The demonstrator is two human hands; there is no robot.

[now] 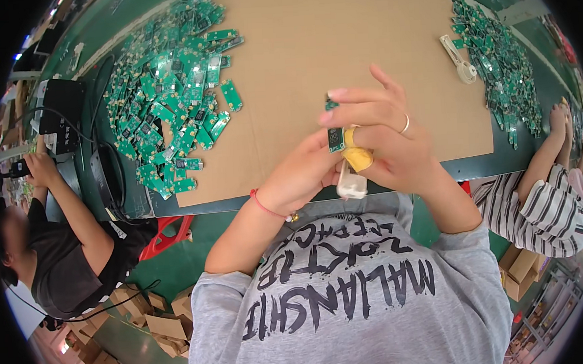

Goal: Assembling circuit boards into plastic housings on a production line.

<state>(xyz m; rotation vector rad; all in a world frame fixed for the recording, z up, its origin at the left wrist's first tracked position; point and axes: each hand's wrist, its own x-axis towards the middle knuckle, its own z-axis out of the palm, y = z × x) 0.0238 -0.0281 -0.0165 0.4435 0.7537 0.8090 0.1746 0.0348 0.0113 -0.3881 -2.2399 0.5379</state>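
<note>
Flat green circuit board (336, 140): left hand (297, 168) and yellow-wrapped right hand (388, 137) pinching it above the worktop's (465, 171) near edge. Smooth off-white plastic piece (352, 185) showing just below; holding hand unclear. Jagged board heaps (174, 89) flanking matte cardboard (336, 34).

The small circuit board (336, 141) has a smooth green coating with a dark, flat block on it. The cream piece (352, 187) is probably smooth, faintly glossy plastic, though fingers cover much of it; the cream part (459, 60) lying on the sheet shows a similar finish. The heaped boards (181, 89) have shiny green faces dotted with bright metal. The sheet (337, 41) is matt brown cardboard. The yellow finger wrap (357, 158) looks creased, the ring (405, 123) polished metal, and the grey shirt (358, 330) soft, matt cloth.
</note>
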